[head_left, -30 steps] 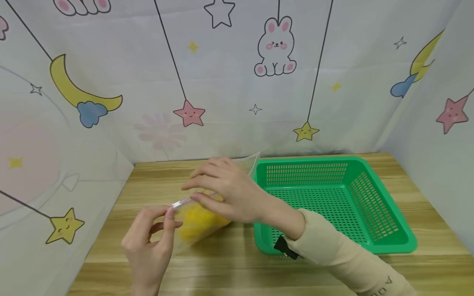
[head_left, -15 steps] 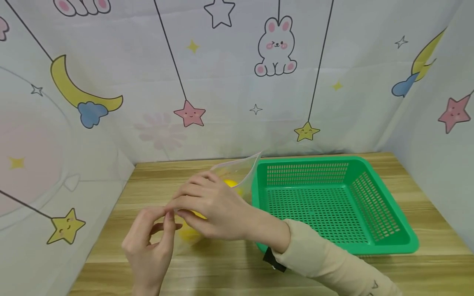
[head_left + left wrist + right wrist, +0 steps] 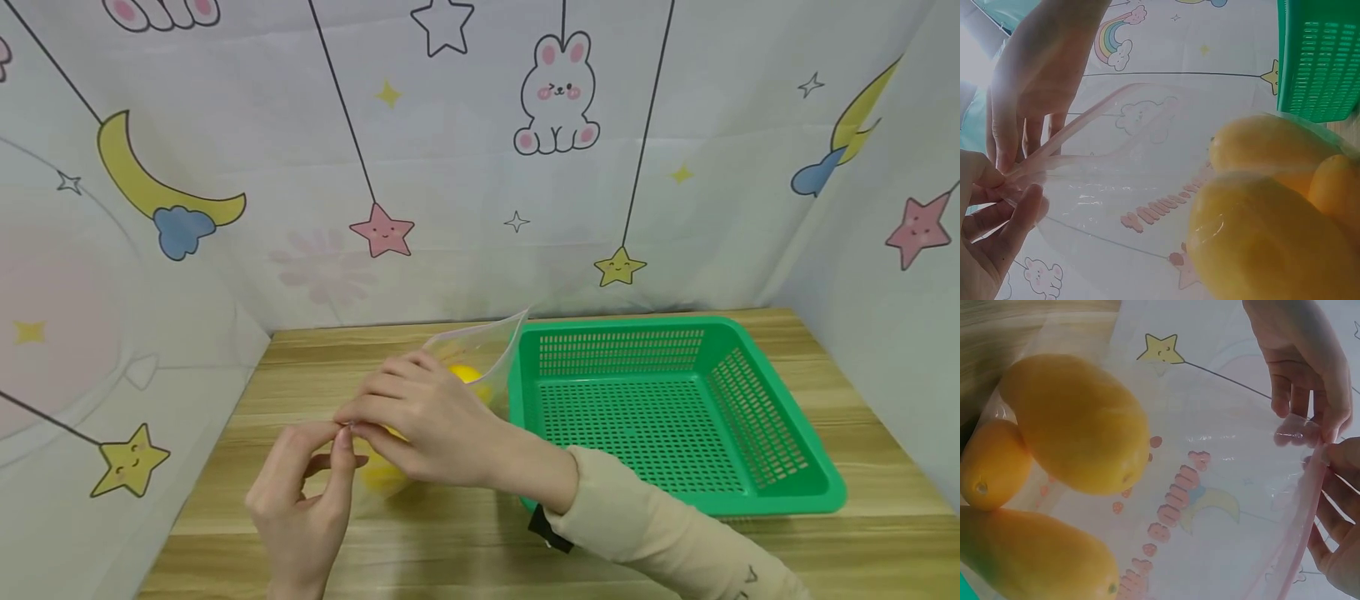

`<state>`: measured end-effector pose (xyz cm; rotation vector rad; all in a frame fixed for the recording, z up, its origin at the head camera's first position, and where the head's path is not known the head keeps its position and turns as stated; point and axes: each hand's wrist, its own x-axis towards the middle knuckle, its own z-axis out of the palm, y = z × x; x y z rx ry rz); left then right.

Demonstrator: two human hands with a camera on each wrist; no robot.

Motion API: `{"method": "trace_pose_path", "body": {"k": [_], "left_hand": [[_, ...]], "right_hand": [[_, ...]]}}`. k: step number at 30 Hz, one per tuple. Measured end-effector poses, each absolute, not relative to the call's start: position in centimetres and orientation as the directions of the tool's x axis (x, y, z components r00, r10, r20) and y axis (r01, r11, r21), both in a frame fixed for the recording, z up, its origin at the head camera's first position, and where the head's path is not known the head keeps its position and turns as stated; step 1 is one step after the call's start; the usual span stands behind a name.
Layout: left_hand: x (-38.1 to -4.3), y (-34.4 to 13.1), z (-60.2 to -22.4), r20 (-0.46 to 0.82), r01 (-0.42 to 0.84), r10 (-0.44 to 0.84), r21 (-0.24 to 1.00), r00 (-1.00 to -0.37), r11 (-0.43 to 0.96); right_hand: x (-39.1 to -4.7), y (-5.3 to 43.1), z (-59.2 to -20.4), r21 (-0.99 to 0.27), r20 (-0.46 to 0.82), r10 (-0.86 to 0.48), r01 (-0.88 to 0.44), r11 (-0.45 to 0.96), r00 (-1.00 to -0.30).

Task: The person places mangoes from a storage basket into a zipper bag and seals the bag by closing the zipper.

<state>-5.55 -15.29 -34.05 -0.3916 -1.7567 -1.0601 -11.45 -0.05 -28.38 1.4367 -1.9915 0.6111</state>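
A clear zip bag [image 3: 491,343] with a pinkish zip edge holds several yellow, mango-like fruits [image 3: 1079,425]. Pink lettering is printed on its film. In the head view, my left hand [image 3: 303,504] pinches one corner of the bag's mouth between thumb and index finger. My right hand [image 3: 427,421] pinches the zip edge at that same corner, its fingertips meeting the left ones. Toward the far right the mouth gapes. The white slider cannot be made out behind the fingers. Part of the fruit is hidden by my right hand in the head view.
A green perforated basket [image 3: 821,492] stands on the wooden table [image 3: 465,554], just right of the bag. My right forearm crosses its near left corner. A white printed cloth [image 3: 465,183] hangs behind and at both sides.
My right hand has moved left and slightly down along the zip edge to my left fingertips, then stayed nearly still. More of the open mouth and fruit shows. My left hand has held its place.
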Motion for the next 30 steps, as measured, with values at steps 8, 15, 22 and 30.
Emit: {"method": "trace_pose_path", "body": {"k": [8,15,22,30], "left_hand": [[-5.37,-15.14,-33.85,0.868,0.668,-0.23,0.488,-0.441,0.562],[-5.26,-14.84,-33.39,0.871,0.66,-0.24,0.484,-0.429,0.574],[-5.35,-14.93,-33.55,0.873,0.659,-0.243,0.481,-0.423,0.579],[-5.6,-14.98,-33.88,0.881,0.67,-0.241,0.467,-0.406,0.578]], "right_hand": [[-11.45,-0.3,-28.48,-0.012,0.709,-0.667,-0.949,0.314,-0.23],[-11.42,-0.42,-28.42,0.01,0.716,-0.663,-0.945,0.326,-0.221],[-11.48,-0.42,-28.47,0.046,0.715,-0.668,-0.939,0.341,-0.208],[-11.51,-0.42,-28.58,0.085,0.709,-0.677,-0.93,0.358,-0.196]]}}
